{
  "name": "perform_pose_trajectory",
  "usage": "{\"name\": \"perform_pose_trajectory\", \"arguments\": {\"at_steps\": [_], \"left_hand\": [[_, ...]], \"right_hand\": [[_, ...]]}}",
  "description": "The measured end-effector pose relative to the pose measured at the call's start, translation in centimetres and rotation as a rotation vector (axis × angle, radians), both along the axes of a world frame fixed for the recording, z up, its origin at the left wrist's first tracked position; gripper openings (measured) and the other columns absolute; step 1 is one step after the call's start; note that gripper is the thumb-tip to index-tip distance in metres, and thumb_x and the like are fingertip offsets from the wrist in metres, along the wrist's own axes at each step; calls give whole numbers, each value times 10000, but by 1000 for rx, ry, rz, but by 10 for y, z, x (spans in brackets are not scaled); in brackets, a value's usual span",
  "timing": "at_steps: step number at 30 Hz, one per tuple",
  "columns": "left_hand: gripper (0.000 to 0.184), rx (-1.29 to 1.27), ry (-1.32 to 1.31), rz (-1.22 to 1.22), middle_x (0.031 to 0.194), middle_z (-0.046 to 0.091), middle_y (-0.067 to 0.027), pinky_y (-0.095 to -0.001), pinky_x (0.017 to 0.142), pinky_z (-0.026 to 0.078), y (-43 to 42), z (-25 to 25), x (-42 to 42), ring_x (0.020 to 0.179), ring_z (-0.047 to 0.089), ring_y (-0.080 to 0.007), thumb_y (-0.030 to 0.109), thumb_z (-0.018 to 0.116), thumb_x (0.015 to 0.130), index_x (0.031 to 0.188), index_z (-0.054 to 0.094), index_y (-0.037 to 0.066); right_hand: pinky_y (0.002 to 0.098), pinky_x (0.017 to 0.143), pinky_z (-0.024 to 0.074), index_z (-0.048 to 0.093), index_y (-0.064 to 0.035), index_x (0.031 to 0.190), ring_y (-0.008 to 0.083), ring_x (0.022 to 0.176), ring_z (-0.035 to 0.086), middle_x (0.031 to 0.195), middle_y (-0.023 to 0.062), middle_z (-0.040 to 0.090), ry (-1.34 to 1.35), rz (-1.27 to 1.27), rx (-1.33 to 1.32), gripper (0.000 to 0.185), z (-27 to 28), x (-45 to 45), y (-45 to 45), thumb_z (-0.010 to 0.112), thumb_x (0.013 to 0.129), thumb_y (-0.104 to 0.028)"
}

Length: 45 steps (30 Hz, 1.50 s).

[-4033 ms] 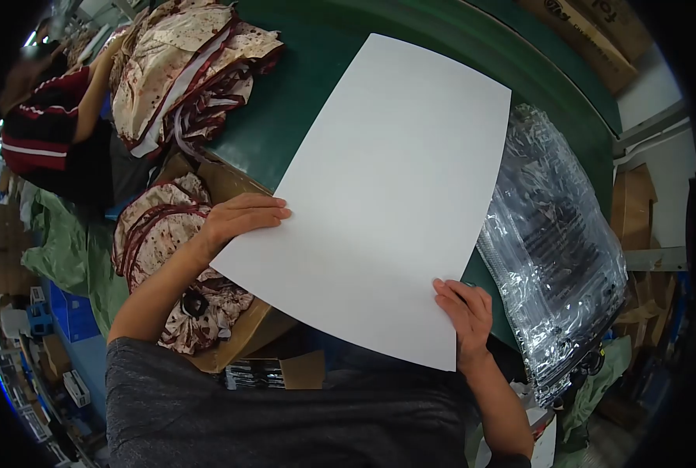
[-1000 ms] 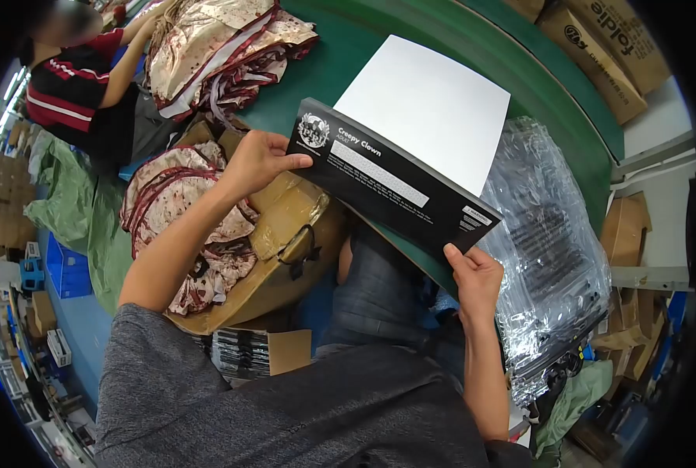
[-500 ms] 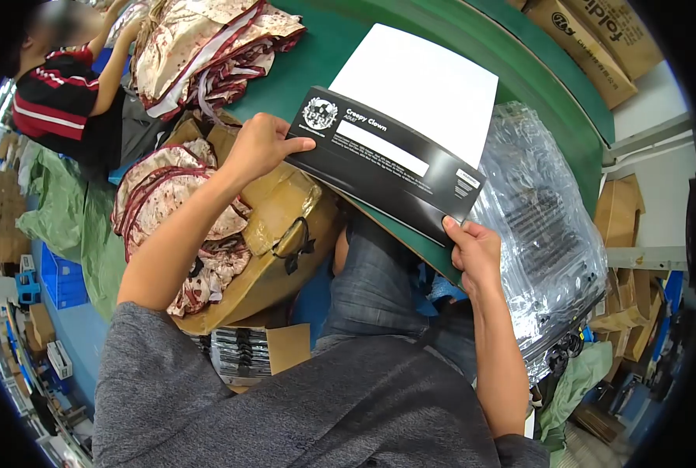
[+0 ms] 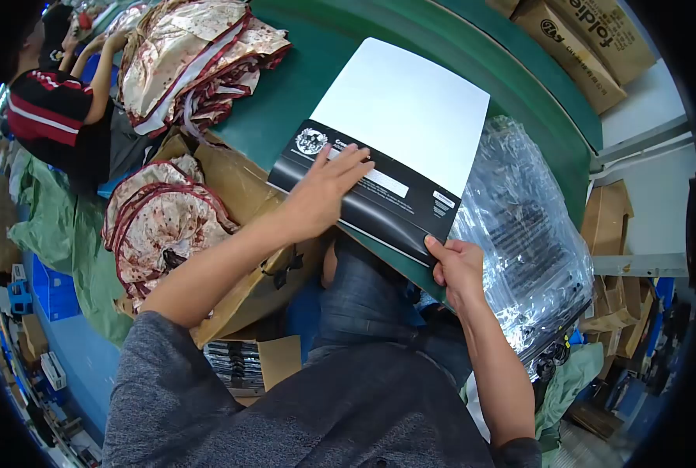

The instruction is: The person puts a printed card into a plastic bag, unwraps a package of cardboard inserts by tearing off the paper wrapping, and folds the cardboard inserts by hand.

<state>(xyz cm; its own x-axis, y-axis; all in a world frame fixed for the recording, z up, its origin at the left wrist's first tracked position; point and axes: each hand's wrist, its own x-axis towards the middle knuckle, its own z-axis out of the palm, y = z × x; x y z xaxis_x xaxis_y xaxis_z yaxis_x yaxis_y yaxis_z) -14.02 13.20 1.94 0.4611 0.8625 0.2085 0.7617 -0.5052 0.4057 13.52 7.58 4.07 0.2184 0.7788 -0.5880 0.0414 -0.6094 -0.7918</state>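
Observation:
A white sheet [image 4: 410, 101] lies on the green table, its near part covered by a black printed flap [image 4: 379, 210] with a round skull-like logo at its left end. My left hand [image 4: 328, 191] rests on the flap with fingers spread, covering part of the print. At the flap's near right corner, my right hand [image 4: 453, 265] pinches the edge between thumb and fingers. Clear plastic bags [image 4: 527, 234] lie in a stack just right of the sheet and my right hand.
Stained cream fabric with dark red trim [image 4: 192, 62] is heaped at the table's far left. More such fabric [image 4: 168, 226] sits in a cardboard box [image 4: 243, 187]. A co-worker [image 4: 51, 105] is at upper left. Cartons [image 4: 574, 54] stand at upper right.
My left hand has moved from the flap's left edge onto its printed face, and its fingers have spread. The flap now lies flatter over the sheet. My right hand keeps its corner grip.

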Motion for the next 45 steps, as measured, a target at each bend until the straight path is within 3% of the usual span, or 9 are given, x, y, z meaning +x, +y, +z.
{"name": "perform_pose_trajectory", "arguments": {"at_steps": [3,7,15,17,19,22,27,32,45], "left_hand": [[492,-82,-144,-34,1567,341,-203,-582,1190,202,0,-8,24,1467,294,-388,132,496,984,1463,427,43],[561,123,148,66,1559,338,-244,-624,1172,169,-8,-8,37,1476,238,-436,357,462,999,1449,450,22],[620,109,156,96,1580,288,-255,-640,1176,129,-7,-16,34,1491,196,-436,397,462,992,1491,397,35],[617,112,139,67,1580,284,-265,-649,1174,115,-7,-15,33,1490,196,-439,394,445,996,1489,396,26],[614,108,150,83,1581,283,-265,-643,1177,115,-8,-15,31,1489,195,-442,389,440,999,1489,395,24],[604,115,136,64,1582,280,-268,-626,1187,117,-9,-13,31,1488,192,-450,375,425,1005,1490,391,16],[592,90,144,-24,1586,282,-255,-587,1204,119,-3,-20,19,1494,201,-422,365,409,1015,1491,388,14],[602,30,52,-135,1589,323,-178,-558,1214,115,14,-18,-21,1497,245,-329,408,409,1015,1493,395,42],[632,89,157,42,1558,352,-185,-584,1189,164,23,-3,-43,1460,282,-366,468,446,990,1474,427,63]], "right_hand": [[229,343,257,545,-50,678,80,350,353,548,12,465,3,-29,-6,305,2,-2,-1,755,889,-115],[235,383,314,566,-31,713,85,400,396,558,22,480,-34,10,-65,267,14,-6,3,724,912,-114],[274,609,512,620,78,1034,181,640,652,808,145,662,341,82,-114,200,56,3,-16,606,984,-116],[323,708,561,545,107,1252,251,763,707,1015,199,701,-664,384,430,311,72,-13,-37,533,1003,-79],[402,908,531,496,82,1346,327,991,674,1152,212,664,-850,510,942,391,55,-34,-15,504,961,13],[470,1096,401,486,56,1371,348,1262,542,1370,229,551,-869,647,1113,440,16,-86,46,509,932,37],[516,1184,262,490,43,1374,355,1357,449,1449,212,487,-929,677,954,454,-28,-98,59,525,923,2],[490,1195,261,498,25,1379,319,1333,477,1445,159,508,-1072,675,949,401,-36,-98,61,459,995,-83],[529,1166,286,540,23,1319,302,1344,474,1408,165,535,-1100,669,934,379,-35,-99,63,505,960,-94]]}}
